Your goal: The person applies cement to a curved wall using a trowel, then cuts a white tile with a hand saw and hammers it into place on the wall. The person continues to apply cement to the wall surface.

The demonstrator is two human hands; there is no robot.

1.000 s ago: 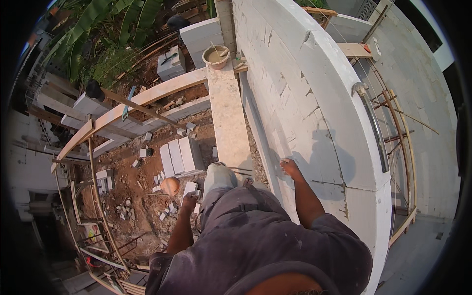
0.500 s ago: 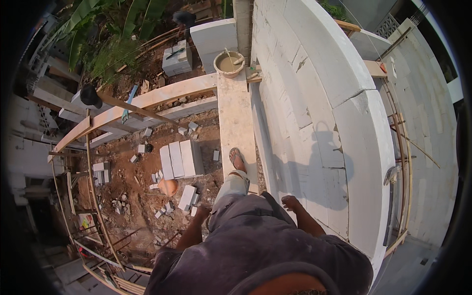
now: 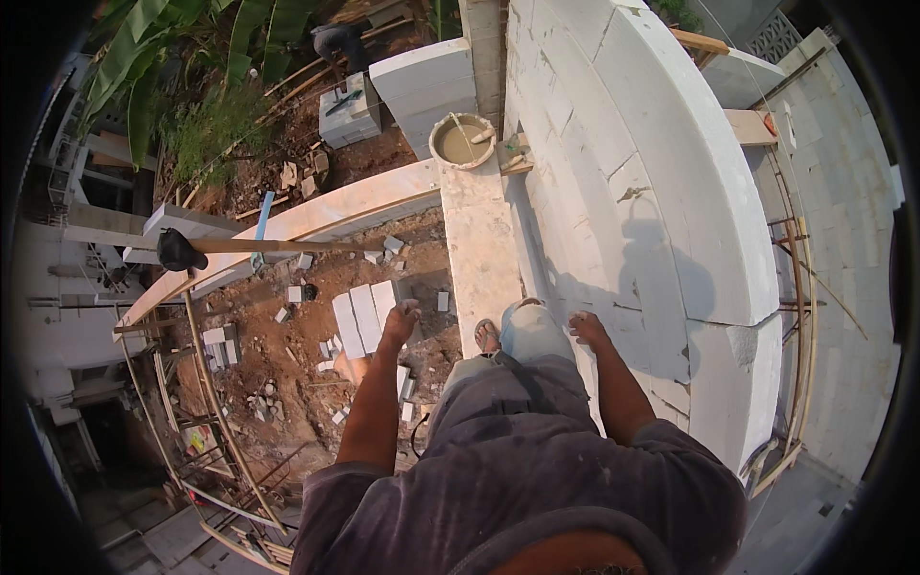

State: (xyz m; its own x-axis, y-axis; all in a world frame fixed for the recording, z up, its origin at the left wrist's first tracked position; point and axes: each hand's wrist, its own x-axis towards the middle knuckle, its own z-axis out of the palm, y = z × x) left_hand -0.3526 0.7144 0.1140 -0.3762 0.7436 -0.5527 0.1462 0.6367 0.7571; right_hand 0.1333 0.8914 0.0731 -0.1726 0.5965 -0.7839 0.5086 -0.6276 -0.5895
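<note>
My left hand (image 3: pixel 402 321) hangs in the air at waist level, its fingers loosely bent and apart with nothing in them. My right hand (image 3: pixel 586 328) hangs near the white block wall (image 3: pixel 623 240), also empty, its fingers apart. My sandaled foot (image 3: pixel 486 335) is on a narrow pale plank walkway (image 3: pixel 479 230). At the walkway's far end sits a round tub (image 3: pixel 460 161) of grey mix with light-coloured tools in it.
Below left are stacked blocks (image 3: pixel 359 321), rubble and bamboo scaffolding (image 3: pixel 201 383). A long curved-looking board (image 3: pixel 316 203) crosses left of the walkway; a dark object (image 3: pixel 180 251) caps a wooden pole. A co-worker (image 3: pixel 337 46) bends among blocks and plants behind. More scaffolding (image 3: pixel 795 287) stands beyond the wall.
I have stepped forward along the walkway, and the view has shifted. My left hand has swung forward and up; my right hand moved back, then forward again.
</note>
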